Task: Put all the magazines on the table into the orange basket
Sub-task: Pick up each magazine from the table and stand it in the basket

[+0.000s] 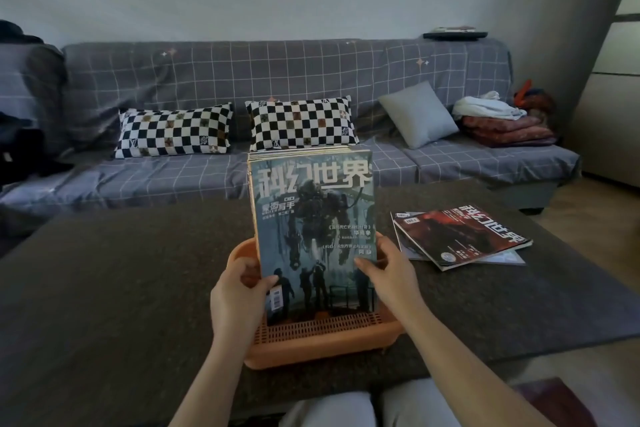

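An orange basket (322,340) sits on the dark table (121,288) just in front of me. Several magazines stand upright inside it as a stack; the front one is a blue-grey magazine (313,218) with a robot on its cover. My left hand (239,291) grips the stack's lower left edge, and my right hand (388,274) holds its lower right edge. To the right, a small pile of magazines lies flat on the table, topped by a red-covered magazine (460,236).
A grey checked sofa (311,80) runs behind the table, with two black-and-white checkered pillows (173,130), a grey cushion (417,114) and folded blankets (505,128). My knees show at the bottom edge.
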